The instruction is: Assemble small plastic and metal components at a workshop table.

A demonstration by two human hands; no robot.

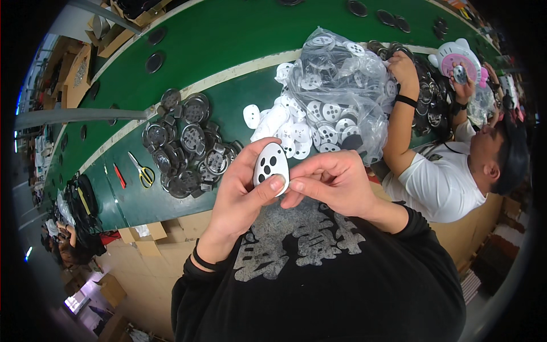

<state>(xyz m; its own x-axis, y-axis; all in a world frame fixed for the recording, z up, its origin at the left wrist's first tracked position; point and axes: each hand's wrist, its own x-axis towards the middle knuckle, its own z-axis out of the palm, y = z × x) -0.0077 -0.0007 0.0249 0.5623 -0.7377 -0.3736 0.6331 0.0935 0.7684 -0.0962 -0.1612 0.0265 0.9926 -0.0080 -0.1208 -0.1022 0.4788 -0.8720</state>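
White oval piece (270, 166): one, marked with black oval spots; held tilted in front of the dark-clothed torso, above the near edge of the counter (137, 206).
Left grip (242, 185): closed on the piece; the thumb is laid across its lower face, the fingers are kept behind its far side.
Right grip (342, 179): thumb and forefinger brought close together at the lower right edge of the piece; whether the rim is caught between them cannot be told.
Loose white ovals (285, 117): many, heaped on the counter just beyond the piece; some are spotted black, others are seen mostly plain.
Clear plastic bag (336, 65): crumpled, filled with similar ovals, set against the right of the heap.
Dark round parts (194, 138): glossy, piled to the left of the ovals, well apart from the bag.
Scissors (146, 175): one pair, yellow-and-black handles, laid left of the dark pile.
Red slim tool (119, 175): one, placed just left of the scissors.
Green belt (211, 45): found beyond a pale rail; dark discs are spaced along it.
Co-worker (441, 179): white top, seated at right; a small roundish item (460, 74) is held up in one hand.
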